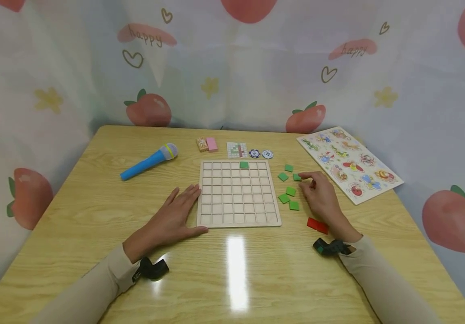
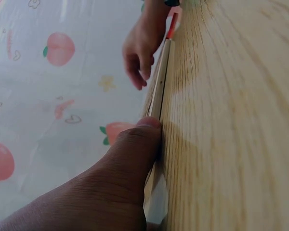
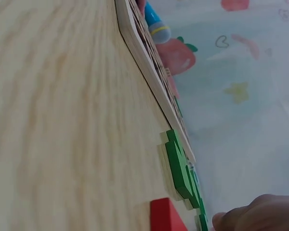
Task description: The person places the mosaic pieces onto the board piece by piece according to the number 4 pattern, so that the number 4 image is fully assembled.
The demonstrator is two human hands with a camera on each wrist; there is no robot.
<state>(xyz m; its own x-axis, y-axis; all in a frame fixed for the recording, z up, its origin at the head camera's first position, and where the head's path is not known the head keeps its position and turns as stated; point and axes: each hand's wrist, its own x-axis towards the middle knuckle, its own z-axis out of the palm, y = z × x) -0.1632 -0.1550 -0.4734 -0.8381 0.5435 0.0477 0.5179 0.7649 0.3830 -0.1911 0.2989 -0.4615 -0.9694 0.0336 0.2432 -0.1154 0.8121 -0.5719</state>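
My left hand point(image 1: 176, 215) lies spread at the left edge of a wooden grid board point(image 1: 234, 198), its fingertips against the side and the thumb at the lower left corner. In the left wrist view the thumb point(image 2: 135, 149) touches the board's edge. One green square tile point(image 1: 244, 165) sits in a top-row cell. To the right of the board, my right hand point(image 1: 320, 194) reaches over with bent fingers, the index fingertip at a green tile point(image 1: 297, 177) on the table. Several other green tiles point(image 1: 291, 191) lie nearby. Whether the right thumb touches the tile is unclear.
Red tiles point(image 1: 317, 225) lie below the right hand. Behind the board are a small pattern card point(image 1: 237, 150), two chips point(image 1: 254, 154), and a pink block point(image 1: 212, 144) beside a small patterned box point(image 1: 202, 144). A blue toy microphone point(image 1: 149, 162) lies left, a picture puzzle board point(image 1: 349, 164) right.
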